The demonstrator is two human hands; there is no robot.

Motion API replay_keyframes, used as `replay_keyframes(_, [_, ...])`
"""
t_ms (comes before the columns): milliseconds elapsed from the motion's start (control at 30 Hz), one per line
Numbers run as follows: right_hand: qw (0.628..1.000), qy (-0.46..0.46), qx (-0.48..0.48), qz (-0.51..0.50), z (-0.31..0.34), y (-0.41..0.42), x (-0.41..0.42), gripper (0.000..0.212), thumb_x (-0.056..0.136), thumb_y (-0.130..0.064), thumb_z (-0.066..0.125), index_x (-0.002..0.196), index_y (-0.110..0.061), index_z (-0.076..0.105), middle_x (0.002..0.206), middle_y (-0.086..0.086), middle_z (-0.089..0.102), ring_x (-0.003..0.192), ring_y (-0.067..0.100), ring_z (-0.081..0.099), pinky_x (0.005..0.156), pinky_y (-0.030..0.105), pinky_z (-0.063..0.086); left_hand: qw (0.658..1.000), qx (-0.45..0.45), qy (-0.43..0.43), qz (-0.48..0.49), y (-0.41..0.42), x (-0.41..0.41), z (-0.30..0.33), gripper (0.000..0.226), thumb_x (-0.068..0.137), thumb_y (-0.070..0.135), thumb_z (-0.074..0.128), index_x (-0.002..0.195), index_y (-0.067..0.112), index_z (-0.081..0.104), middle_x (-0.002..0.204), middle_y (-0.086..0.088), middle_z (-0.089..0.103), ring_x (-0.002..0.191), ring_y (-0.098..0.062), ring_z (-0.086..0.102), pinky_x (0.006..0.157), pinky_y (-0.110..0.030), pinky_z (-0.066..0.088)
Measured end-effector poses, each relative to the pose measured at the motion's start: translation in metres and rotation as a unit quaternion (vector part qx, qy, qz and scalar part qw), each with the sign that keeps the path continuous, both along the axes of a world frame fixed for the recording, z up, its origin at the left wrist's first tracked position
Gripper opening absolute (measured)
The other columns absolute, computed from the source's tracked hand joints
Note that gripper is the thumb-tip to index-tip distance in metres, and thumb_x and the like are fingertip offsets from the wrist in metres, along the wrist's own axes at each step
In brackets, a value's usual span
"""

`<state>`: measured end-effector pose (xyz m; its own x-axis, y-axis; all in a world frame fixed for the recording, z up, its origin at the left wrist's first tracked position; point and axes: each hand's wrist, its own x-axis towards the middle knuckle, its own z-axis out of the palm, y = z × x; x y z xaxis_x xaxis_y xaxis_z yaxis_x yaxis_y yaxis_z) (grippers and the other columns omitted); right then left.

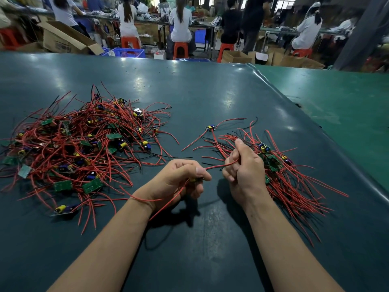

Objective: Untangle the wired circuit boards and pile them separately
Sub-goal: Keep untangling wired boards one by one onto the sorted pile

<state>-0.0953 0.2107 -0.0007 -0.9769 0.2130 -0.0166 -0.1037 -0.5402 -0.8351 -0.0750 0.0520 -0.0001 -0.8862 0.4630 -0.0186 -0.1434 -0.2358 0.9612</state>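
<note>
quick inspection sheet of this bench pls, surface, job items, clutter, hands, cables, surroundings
surface: dark green mat on the table, glossy.
job's things: tangled heap of boards at left; sorted pile at right; single board lying apart between them.
clutter: nothing seen.
hands: left hand pinches a small board; right hand grips its red wire.
cables: red and black leads cover both piles.
surroundings: workers on orange stools, cardboard boxes, blue crate.

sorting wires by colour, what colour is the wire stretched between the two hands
Red, seen in the head view: the wire.
</note>
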Motion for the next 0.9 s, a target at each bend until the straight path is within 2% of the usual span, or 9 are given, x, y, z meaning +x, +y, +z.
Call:
replay_keyframes(100, [1.000, 0.010, 0.018, -0.016, -0.002, 0.000, -0.001, 0.047, 0.100, -0.021, 0.053, 0.054, -0.015, 0.054, 0.038, -0.003, 0.032, 0.031, 0.008, 0.023, 0.034, 0.014, 0.022, 1.000, -0.001, -0.001, -0.006, 0.000, 0.001, 0.002, 0.017, 0.059, 0.030, 0.067, 0.057, 0.014, 0.072, 0.047, -0.006, 0.055, 0.042, -0.013, 0.051, 0.044, -0.020, 0.042])
replay_keyframes(233, [0.999, 0.039, 0.027, -0.023, -0.001, 0.003, -0.001, 0.030, 0.098, -0.020, 0.058, 0.072, -0.010, 0.069, 0.049, -0.004, 0.043, 0.034, 0.007, 0.028, 0.034, 0.015, 0.023, 1.000, 0.007, -0.010, -0.005, -0.003, 0.001, 0.002, 0.017, 0.057, 0.029, 0.067, 0.058, 0.013, 0.071, 0.044, -0.005, 0.051, 0.042, -0.013, 0.050, 0.044, -0.020, 0.041])
replay_keyframes(467, [0.999, 0.011, -0.031, 0.003, 0.004, 0.001, 0.001, 0.051, 0.103, -0.026, 0.046, 0.054, -0.015, 0.044, 0.036, -0.003, 0.025, 0.029, 0.008, 0.020, 0.034, 0.012, 0.021, 0.999, -0.006, 0.007, -0.037, -0.004, 0.000, 0.001, 0.019, 0.060, 0.030, 0.067, 0.062, 0.012, 0.074, 0.046, -0.006, 0.057, 0.043, -0.013, 0.053, 0.047, -0.021, 0.044])
replay_keyframes(567, [0.998, 0.005, -0.059, 0.019, 0.005, 0.004, 0.002, 0.056, 0.103, -0.034, 0.045, 0.049, -0.017, 0.046, 0.037, -0.003, 0.025, 0.030, 0.008, 0.021, 0.033, 0.012, 0.020, 0.998, -0.002, 0.015, -0.059, -0.006, 0.002, 0.000, 0.020, 0.065, 0.030, 0.070, 0.072, 0.013, 0.077, 0.056, -0.005, 0.063, 0.050, -0.012, 0.057, 0.053, -0.020, 0.045])
replay_keyframes(700, [0.997, -0.017, -0.045, 0.057, 0.006, 0.007, 0.002, 0.055, 0.086, -0.062, 0.043, 0.086, -0.012, 0.067, 0.054, -0.002, 0.045, 0.037, 0.006, 0.032, 0.035, 0.016, 0.026, 0.998, 0.057, 0.000, 0.013, -0.003, 0.001, -0.001, 0.018, 0.073, 0.026, 0.075, 0.084, 0.012, 0.079, 0.063, 0.004, 0.056, 0.055, -0.006, 0.044, 0.055, -0.021, 0.031])
replay_keyframes(733, [0.997, -0.027, -0.030, 0.071, 0.004, 0.006, 0.002, 0.055, 0.085, -0.060, 0.045, 0.098, -0.012, 0.067, 0.057, -0.002, 0.049, 0.038, 0.006, 0.034, 0.036, 0.016, 0.027, 0.996, 0.075, -0.004, 0.042, -0.003, 0.000, -0.001, 0.014, 0.075, 0.022, 0.075, 0.085, 0.012, 0.079, 0.062, 0.005, 0.052, 0.053, -0.006, 0.039, 0.055, -0.022, 0.028])
replay_keyframes(800, [0.994, -0.026, 0.039, 0.102, 0.000, -0.001, 0.006, 0.031, 0.094, -0.039, 0.054, 0.109, -0.014, 0.063, 0.062, -0.001, 0.053, 0.039, 0.006, 0.037, 0.036, 0.015, 0.029, 0.988, 0.131, -0.018, 0.074, -0.002, -0.002, 0.002, 0.018, 0.074, 0.025, 0.077, 0.089, 0.015, 0.078, 0.061, 0.004, 0.050, 0.051, -0.008, 0.038, 0.053, -0.021, 0.032])
replay_keyframes(833, [0.988, -0.016, 0.099, 0.114, -0.001, -0.005, 0.009, 0.017, 0.096, -0.025, 0.057, 0.109, -0.017, 0.065, 0.063, 0.000, 0.055, 0.040, 0.007, 0.039, 0.037, 0.015, 0.030, 0.983, 0.162, -0.025, 0.087, -0.003, -0.002, 0.004, 0.024, 0.073, 0.033, 0.074, 0.090, 0.016, 0.078, 0.063, 0.004, 0.053, 0.051, -0.008, 0.041, 0.051, -0.020, 0.035])
replay_keyframes(900, [0.972, 0.017, 0.190, 0.137, -0.003, -0.012, 0.015, 0.019, 0.092, -0.012, 0.064, 0.105, -0.024, 0.071, 0.065, -0.001, 0.059, 0.046, 0.009, 0.042, 0.038, 0.016, 0.032, 0.971, 0.198, -0.035, 0.131, -0.003, -0.002, 0.007, 0.025, 0.071, 0.036, 0.071, 0.087, 0.017, 0.075, 0.071, 0.002, 0.064, 0.053, -0.008, 0.049, 0.051, -0.018, 0.039])
